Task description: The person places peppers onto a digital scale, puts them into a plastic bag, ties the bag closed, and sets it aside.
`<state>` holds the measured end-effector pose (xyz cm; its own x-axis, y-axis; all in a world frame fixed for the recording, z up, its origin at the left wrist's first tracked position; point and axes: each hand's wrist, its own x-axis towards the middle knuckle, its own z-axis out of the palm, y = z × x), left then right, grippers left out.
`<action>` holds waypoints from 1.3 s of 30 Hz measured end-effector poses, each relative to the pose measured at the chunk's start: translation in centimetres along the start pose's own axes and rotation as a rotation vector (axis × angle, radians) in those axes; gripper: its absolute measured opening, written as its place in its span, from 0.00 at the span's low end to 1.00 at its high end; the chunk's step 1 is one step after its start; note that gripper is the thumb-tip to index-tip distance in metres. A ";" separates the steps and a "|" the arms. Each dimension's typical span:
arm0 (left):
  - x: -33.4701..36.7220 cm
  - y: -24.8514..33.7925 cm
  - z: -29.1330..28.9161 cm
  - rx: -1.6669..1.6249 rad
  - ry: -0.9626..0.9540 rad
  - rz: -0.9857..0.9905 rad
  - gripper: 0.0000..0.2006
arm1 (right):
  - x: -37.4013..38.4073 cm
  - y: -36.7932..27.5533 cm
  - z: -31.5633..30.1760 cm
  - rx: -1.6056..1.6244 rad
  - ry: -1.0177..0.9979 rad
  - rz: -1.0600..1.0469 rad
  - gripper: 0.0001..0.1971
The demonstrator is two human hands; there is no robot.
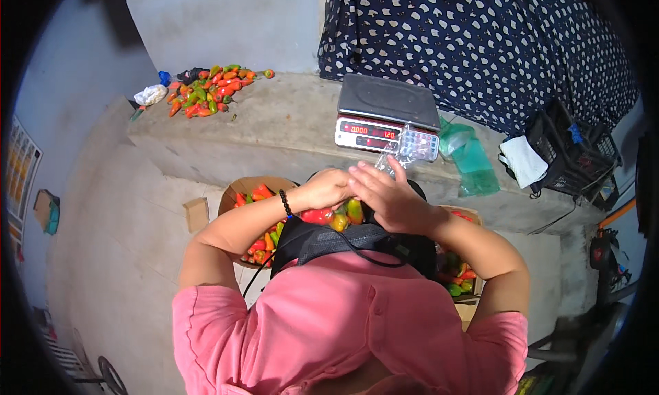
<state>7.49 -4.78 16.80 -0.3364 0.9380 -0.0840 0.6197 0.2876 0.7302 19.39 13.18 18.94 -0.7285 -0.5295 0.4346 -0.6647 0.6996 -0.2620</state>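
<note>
A clear plastic bag of red, yellow and green peppers (339,221) rests at my lap. My left hand (327,189), with a dark beaded bracelet at its wrist, is closed on the gathered upper part of this bag. Across it lies my right hand (392,198), its fingers stretched out and their tips meeting the left hand. Loose clear plastic (401,148) rises past the right fingers, in front of the scale's keypad. Just beyond my hands, a digital scale (388,101) with a dark plate and lit red digits stands on the concrete ledge.
On the ledge (274,130), a heap of peppers (209,91) lies at the left. Green plastic bags (470,158) hang right of the scale, near a black crate (573,151) with a white cloth. Boxes of peppers (264,242) (458,275) flank my lap. A patterned cloth (473,44) hangs behind.
</note>
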 end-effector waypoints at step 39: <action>-0.8 -2.6 1.3 0.284 0.393 0.117 0.11 | 0.3 5.4 -4.7 -0.625 -0.024 -0.036 0.13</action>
<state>7.07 -6.08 14.07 -0.4608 0.8389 0.2895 0.8195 0.2770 0.5018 16.40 19.01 21.70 -0.7161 -0.5633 0.4121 -0.4716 0.8258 0.3093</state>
